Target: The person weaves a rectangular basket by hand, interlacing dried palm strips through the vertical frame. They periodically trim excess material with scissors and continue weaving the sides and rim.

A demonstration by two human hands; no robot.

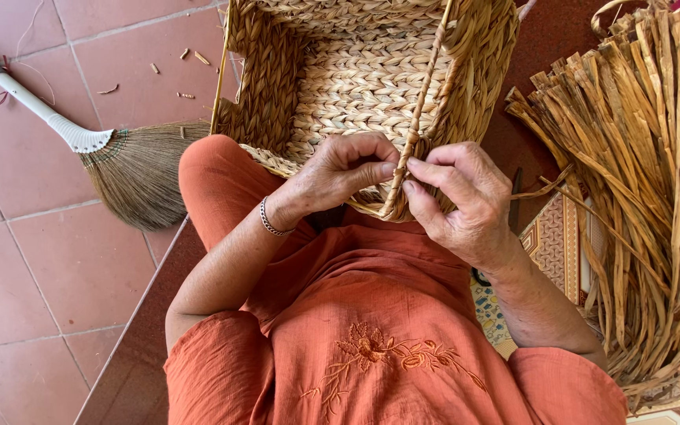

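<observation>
**Two hands at basket rim, one strand pinched**

Counted: two hands, one woven basket (pixel 356 79), one twisted strand (pixel 419 118), one bundle of dried flat fibre strips (pixel 647 197), one broom (pixel 131 169), one metal bracelet (pixel 271 223).

Left hand (pixel 340 173): curled narrow, fingers folded over the near rim of the basket, thumb pressed against the lower end of the strand. Bracelet on the wrist just behind it.

Right hand (pixel 462 201): fingers drawn close, thumb and forefinger tips pinching the same strand, just beside the left thumb. Fingertips of both hands nearly meeting; touching or not, cannot tell.

Strand: running up and away from the pinch point, slanting across the open mouth of the basket to its far rim. Lower end meeting the rim weave between the two hands; exact tuck hidden by the fingers.

Basket: lying directly beyond both hands, tipped with the opening toward the camera, near rim under the left fingers, resting against a knee clothed in orange.

Fibre bundle: well outside the right hand, on a patterned mat (pixel 552 244), a few loose strips reaching toward the right wrist.

Broom: well outside the left hand, flat on red floor tiles (pixel 41 260), white handle pointing away. Small fibre scraps (pixel 190 57) scattered on the tiles beyond the broom head; number too small to count reliably.
</observation>
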